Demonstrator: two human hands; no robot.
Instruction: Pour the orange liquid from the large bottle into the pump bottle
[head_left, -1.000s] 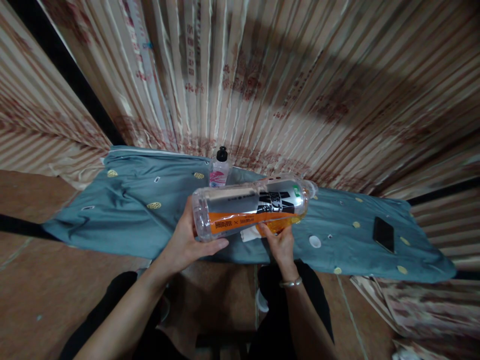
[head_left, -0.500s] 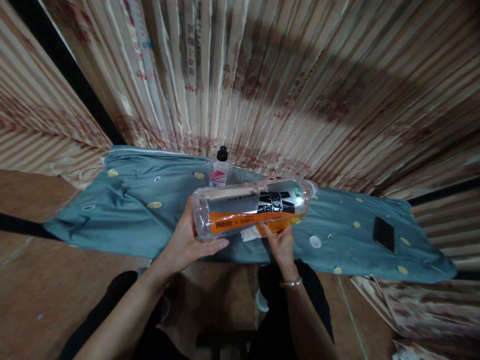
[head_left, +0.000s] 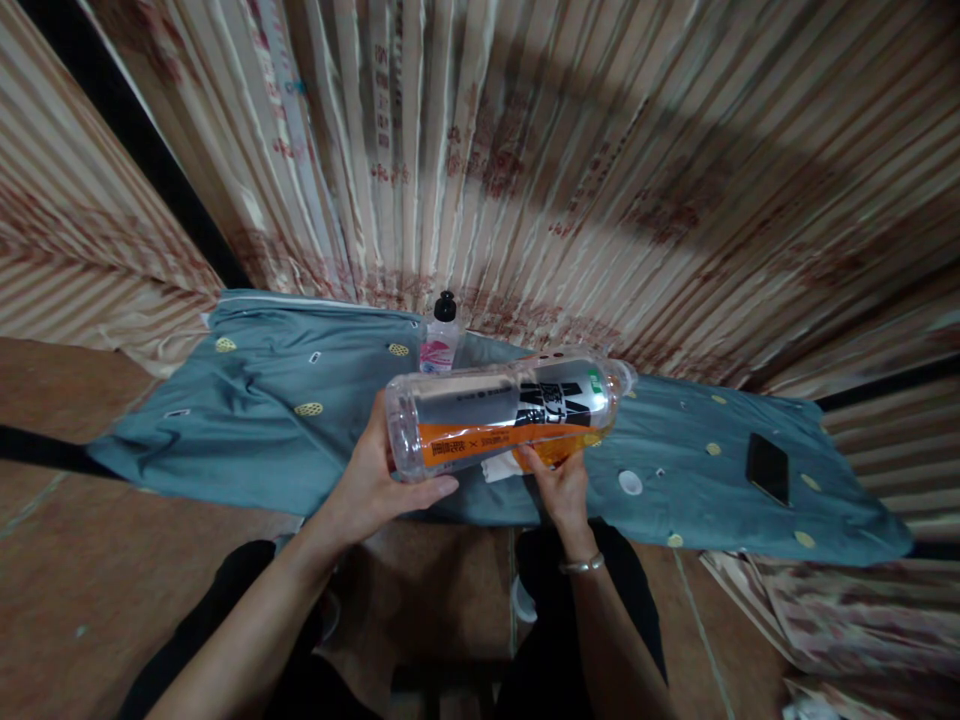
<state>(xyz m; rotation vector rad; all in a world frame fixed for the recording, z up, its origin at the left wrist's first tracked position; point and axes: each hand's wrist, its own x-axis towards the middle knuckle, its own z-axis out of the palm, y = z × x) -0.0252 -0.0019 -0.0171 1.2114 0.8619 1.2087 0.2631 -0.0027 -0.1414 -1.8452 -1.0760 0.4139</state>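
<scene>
A large clear plastic bottle (head_left: 502,415) with a silver, black and orange label lies on its side in the air, neck to the right, a little orange liquid in it. My left hand (head_left: 371,480) wraps round its base end. From underneath, my right hand (head_left: 561,485) pinches the label near the neck end; a bracelet sits on that wrist. A white bit of paper or cloth (head_left: 499,467) shows just beneath the bottle between my hands. The bottle's neck has no cap on it.
A teal cloth (head_left: 255,410) with small yellow patterns covers a low surface ahead. On it stand a small bottle with a black cap (head_left: 441,340), a white cap (head_left: 630,483) and a black phone (head_left: 767,468). Striped curtains hang behind. My knees are below.
</scene>
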